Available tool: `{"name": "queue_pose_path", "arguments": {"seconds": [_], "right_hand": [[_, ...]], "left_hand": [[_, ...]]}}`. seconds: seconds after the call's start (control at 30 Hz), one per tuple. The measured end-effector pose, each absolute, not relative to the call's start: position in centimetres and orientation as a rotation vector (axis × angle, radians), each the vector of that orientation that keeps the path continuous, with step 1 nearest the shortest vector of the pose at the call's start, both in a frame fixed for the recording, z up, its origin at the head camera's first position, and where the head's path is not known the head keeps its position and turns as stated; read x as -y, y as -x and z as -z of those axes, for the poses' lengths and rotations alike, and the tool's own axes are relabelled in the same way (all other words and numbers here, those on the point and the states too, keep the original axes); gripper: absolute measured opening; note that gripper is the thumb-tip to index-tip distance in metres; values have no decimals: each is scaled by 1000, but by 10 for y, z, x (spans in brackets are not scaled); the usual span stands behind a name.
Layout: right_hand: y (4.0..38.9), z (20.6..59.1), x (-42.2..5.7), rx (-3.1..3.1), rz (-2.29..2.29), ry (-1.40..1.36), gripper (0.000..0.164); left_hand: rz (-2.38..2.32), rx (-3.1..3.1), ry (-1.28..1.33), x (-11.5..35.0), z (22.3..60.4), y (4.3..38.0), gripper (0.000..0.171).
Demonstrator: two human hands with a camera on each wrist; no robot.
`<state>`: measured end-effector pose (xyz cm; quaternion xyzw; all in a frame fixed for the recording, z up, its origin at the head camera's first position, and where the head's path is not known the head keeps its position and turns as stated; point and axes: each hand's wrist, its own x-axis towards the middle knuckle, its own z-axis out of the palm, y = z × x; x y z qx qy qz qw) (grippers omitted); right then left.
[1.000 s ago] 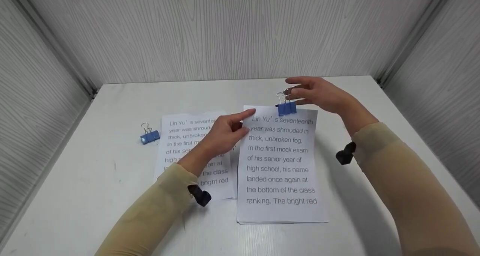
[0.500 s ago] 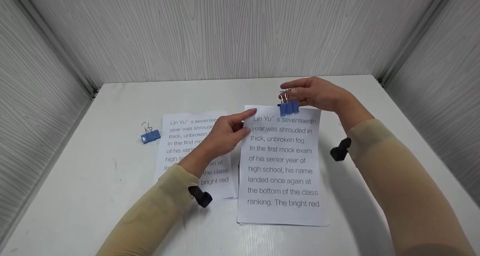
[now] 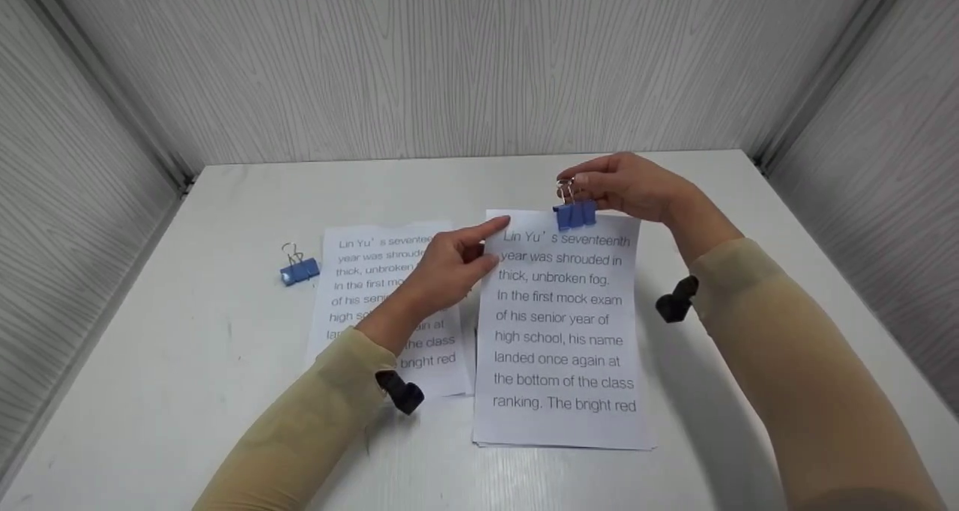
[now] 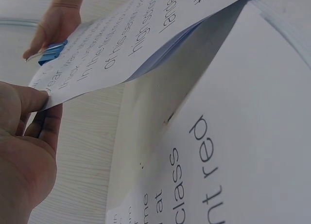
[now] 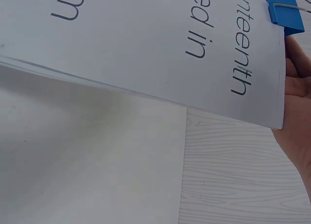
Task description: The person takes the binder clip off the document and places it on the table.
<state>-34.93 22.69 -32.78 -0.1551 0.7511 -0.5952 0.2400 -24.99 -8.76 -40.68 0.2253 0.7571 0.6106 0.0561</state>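
A stack of printed sheets (image 3: 558, 324) is raised at its top end, its lower edge near the table. My left hand (image 3: 442, 271) pinches its upper left side; thumb and fingers show on opposite faces in the left wrist view. At the top edge, right of centre, sits a blue binder clip (image 3: 575, 216). My right hand (image 3: 633, 185) pinches the clip's wire handles from behind the stack. The right wrist view shows the blue clip (image 5: 287, 12) overlapping the paper's edge, with the right hand (image 5: 299, 107) partly behind the sheets.
Left of the raised stack lies another stack of printed sheets (image 3: 374, 290), partly under the left forearm. Beside it rests a second blue binder clip (image 3: 300, 272) with its handles up. Wood-grained panels (image 3: 464, 69) enclose the white table (image 3: 180, 346) at back and sides.
The right hand's fingers have closed in on the clip's handles, and the handles have drawn nearer each other. The paper and clip shifted slightly; the left hand keeps its place.
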Motion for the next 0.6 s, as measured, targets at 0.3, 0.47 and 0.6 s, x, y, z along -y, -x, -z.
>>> {"name": "queue_pose_path", "arguments": {"seconds": [0.3,0.47,0.6], "right_hand": [[347,320,-221,-2207,1567,477,49],[347,317,-223,-2280,1619,474,48],[347,315,-232,-2199,1817,428,48]], "left_hand": [[-1866,-2293,-691,89,407,251,55],[-1882,-2284,-702,90,408,251,55],[-1899,-2255,-703,91,409,251,56]]}}
